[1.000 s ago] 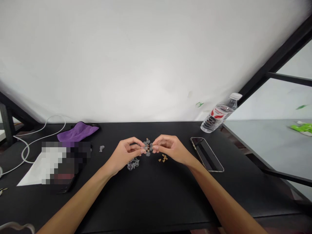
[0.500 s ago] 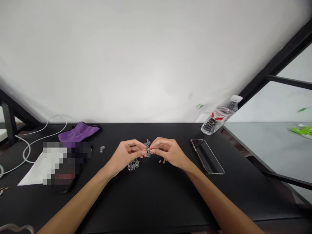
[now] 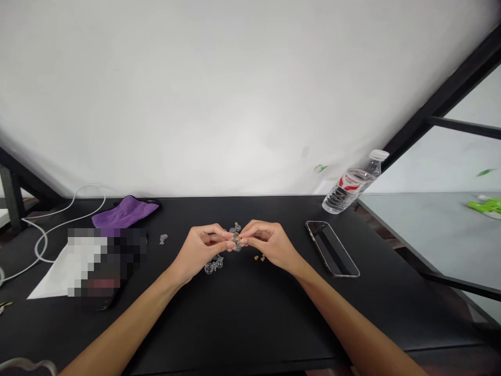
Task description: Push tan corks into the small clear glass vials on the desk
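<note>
My left hand (image 3: 203, 248) is closed, pinching a tiny clear bottle (image 3: 236, 238) between thumb and fingertips. My right hand (image 3: 270, 241) meets it from the other side, its thumb and finger closed on a small tan cork (image 3: 240, 238) at the bottle's mouth. Whether the cork sits inside the neck is too small to tell. More tiny clear bottles (image 3: 211, 266) lie on the table under my left hand, and others (image 3: 237, 227) are just beyond my fingertips. A few loose tan corks (image 3: 257, 257) lie below my right hand.
A phone (image 3: 332, 248) lies right of my hands, with a water bottle (image 3: 352, 183) behind it. On the left are a purple cloth (image 3: 125, 211), a white sheet (image 3: 52, 277), a white cable (image 3: 47, 243) and one small clear piece (image 3: 163, 238). A wall (image 3: 235, 104) rises behind the black table (image 3: 235, 324).
Both hands stay together at the same spot, with only a slight shift of the fingertips around the bottle and cork. The whole view has moved a little.
</note>
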Motion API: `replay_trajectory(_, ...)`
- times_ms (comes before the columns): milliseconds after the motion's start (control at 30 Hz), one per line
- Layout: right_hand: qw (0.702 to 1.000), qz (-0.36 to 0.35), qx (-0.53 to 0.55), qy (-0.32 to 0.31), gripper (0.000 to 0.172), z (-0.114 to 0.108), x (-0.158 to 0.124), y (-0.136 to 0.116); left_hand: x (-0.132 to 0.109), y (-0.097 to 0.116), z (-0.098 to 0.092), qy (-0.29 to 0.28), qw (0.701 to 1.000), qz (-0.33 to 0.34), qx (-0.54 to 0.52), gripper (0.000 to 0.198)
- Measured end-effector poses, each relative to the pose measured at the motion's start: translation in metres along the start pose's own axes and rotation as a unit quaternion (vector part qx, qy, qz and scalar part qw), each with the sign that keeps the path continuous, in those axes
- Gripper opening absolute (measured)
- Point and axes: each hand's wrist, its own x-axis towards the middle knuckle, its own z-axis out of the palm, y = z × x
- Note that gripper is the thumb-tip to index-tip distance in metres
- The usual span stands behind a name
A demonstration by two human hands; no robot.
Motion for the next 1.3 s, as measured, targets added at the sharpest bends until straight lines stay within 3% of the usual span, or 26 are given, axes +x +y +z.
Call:
replay_trajectory(267, 0.999, 0.034, 0.000, -0.002, 0.026, 0.002, 0.000, 0.006, 0.001, -0.005, 0.001, 0.023, 0.999, 0.024, 0.035, 0.021)
replay_trajectory(400, 0.998, 0.049, -0.049, -0.013, 0.028, -0.002, 0.003, 0.006, 0.005, -0.002, -0.008, 0.003, 0.992, 0.023, 0.122, 0.020)
replay_trajectory(600, 0.991, 0.021, -0.116, 0.057, 0.026, -0.021, 0.008, 0.004, 0.009, -0.004, -0.023, -0.020, 0.934, 0.065, 0.351, 0.008)
replay_trajectory(733, 0.990, 0.020, -0.116, 0.072, 0.026, -0.026, 0.008, 0.002, 0.008, -0.017, -0.023, -0.054, 0.910, 0.085, 0.402, 0.006)
replay_trajectory(867, 0.988, 0.019, -0.136, 0.065, 0.026, -0.026, 0.007, -0.002, 0.008, -0.024, -0.020, -0.050, 0.896, 0.083, 0.434, 0.008)
replay_trajectory(1000, 0.969, 0.024, -0.247, 0.015, 0.023, -0.040, 0.004, -0.009, 0.008, -0.022, -0.019, -0.034, 0.886, 0.088, 0.454, 0.011)
replay_trajectory(1100, 0.945, 0.069, -0.307, -0.087, 0.025, -0.056, 0.001, -0.012, 0.009, -0.013, -0.024, -0.039, 0.893, 0.082, 0.441, 0.012)
replay_trajectory(1300, 0.914, 0.126, -0.351, -0.156, 0.026, -0.068, -0.003, -0.008, 0.006, 0.012, -0.040, -0.126, 0.892, 0.022, 0.433, 0.018)
